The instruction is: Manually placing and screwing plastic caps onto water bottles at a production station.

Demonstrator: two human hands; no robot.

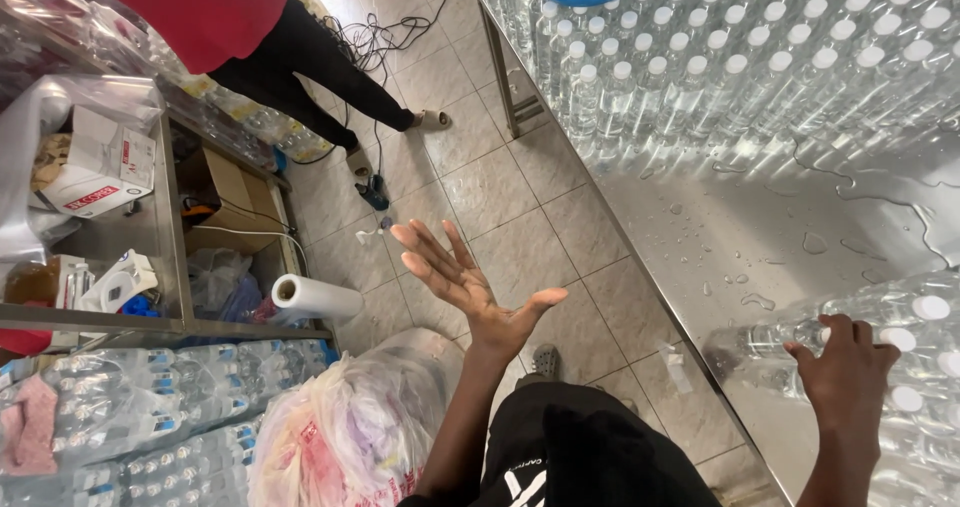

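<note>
At the near right of the wet steel table (700,217), the right hand (845,372) is laid with spread fingers on the capped water bottles (900,357), judged heavy, slippery and best gripped below the caps, while the left hand (470,292) is held open and empty over the floor.

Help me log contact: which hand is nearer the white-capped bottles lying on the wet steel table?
Right hand, resting on the bottles. Left hand hangs open over the floor, clear of them.
</note>
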